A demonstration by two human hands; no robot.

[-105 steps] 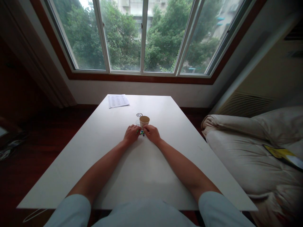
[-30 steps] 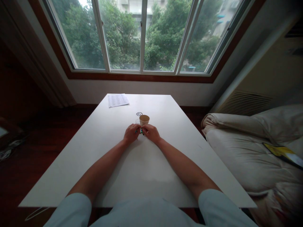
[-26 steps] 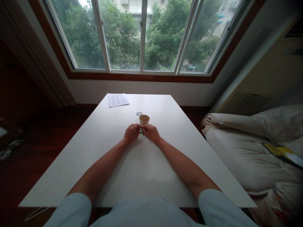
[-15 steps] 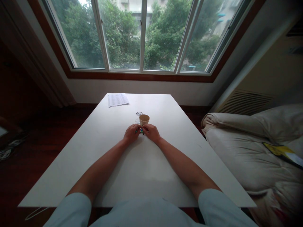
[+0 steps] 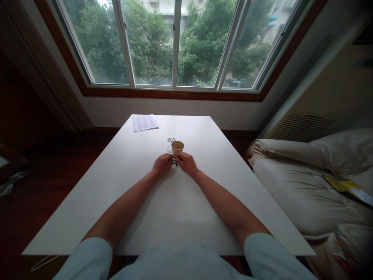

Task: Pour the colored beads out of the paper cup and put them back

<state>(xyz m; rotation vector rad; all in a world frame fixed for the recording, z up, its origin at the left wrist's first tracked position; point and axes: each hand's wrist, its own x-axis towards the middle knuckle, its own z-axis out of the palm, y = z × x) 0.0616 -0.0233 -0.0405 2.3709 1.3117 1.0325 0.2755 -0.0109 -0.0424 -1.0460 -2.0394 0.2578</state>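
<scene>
My left hand (image 5: 163, 163) and my right hand (image 5: 187, 162) meet at the middle of the table, fingertips pinched close together. What they hold between them is too small to make out. Just beyond the fingertips stands a light brown paper cup (image 5: 177, 147), upright, its inside partly visible. Small green, blue and dark pieces (image 5: 175, 161) show below and between my hands, partly hidden by the fingers. Behind the cup lies a small dark-rimmed round thing (image 5: 171, 140), and a thin pale ring (image 5: 169, 149) shows at the cup's left side.
Printed papers (image 5: 145, 123) lie at the far left corner of the white table (image 5: 116, 186). A window (image 5: 175, 50) is beyond the table. To the right is a cream padded sofa (image 5: 285, 186) with a yellow and black item (image 5: 346, 186) on it.
Both hands stay almost in place. The fingers shift slightly, and a little more of the small coloured pieces shows beneath them. The cup has not moved.
</scene>
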